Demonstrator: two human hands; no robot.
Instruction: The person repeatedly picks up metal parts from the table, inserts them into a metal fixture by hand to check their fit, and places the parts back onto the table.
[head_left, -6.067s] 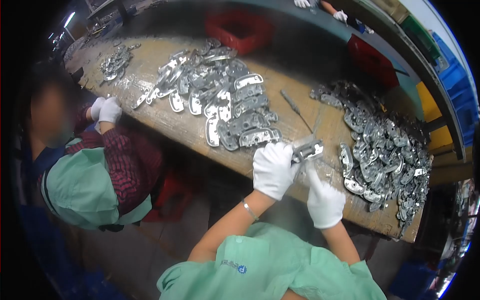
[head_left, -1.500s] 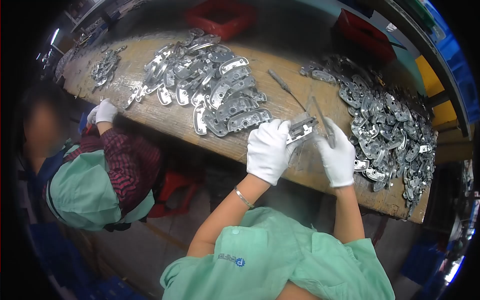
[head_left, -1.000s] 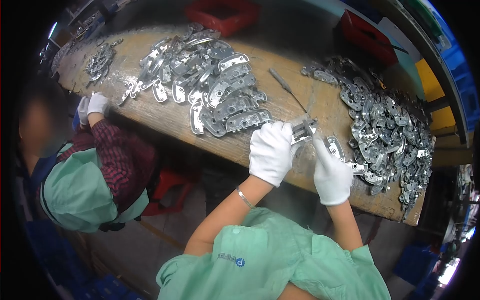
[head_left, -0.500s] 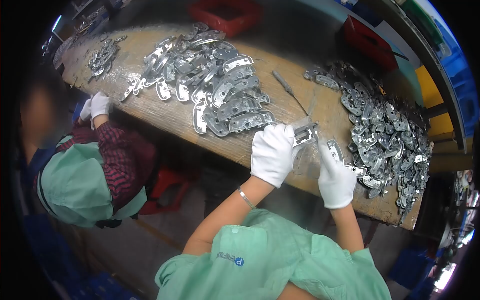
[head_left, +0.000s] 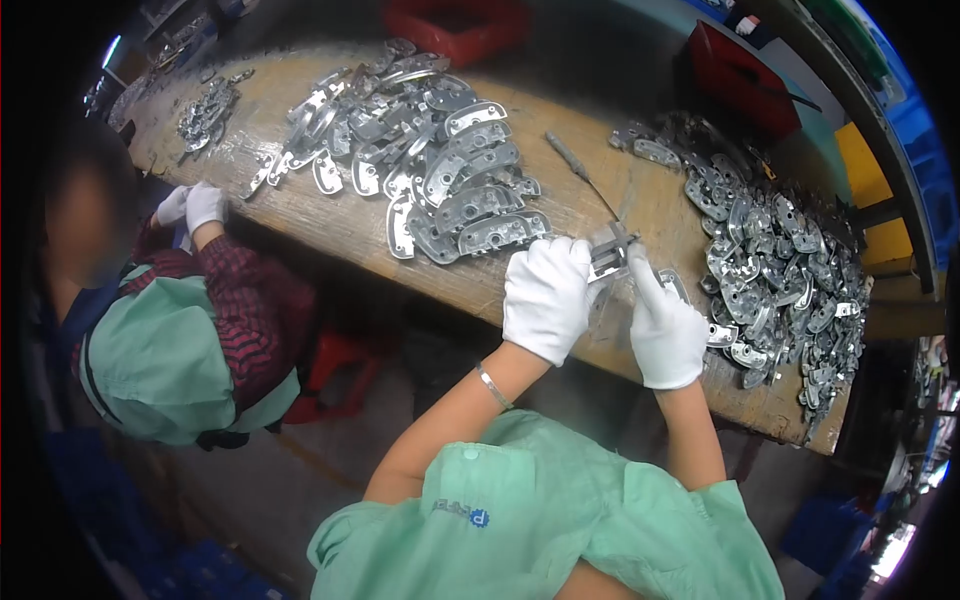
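Observation:
My left hand, in a white glove, is closed around a grey cast metal part with slots in it. My right hand, gloved too, reaches the part's right end with its fingers closed together. A thin grey bar lies across the part near those fingertips; I cannot tell whether the right hand grips it. Just beyond the part, a thin-shafted tool with a grey handle lies on the wooden table. A curved metal casting sits beside my right hand.
Curved metal castings are heaped left of my hands, and another large pile covers the right end. Red bins stand behind. At the left sits a co-worker in a green cap, gloved hands at the table edge.
My right hand has moved slightly up and left, closer to the metal part. The part has turned a little in my left hand, and the thin bar now crosses it.

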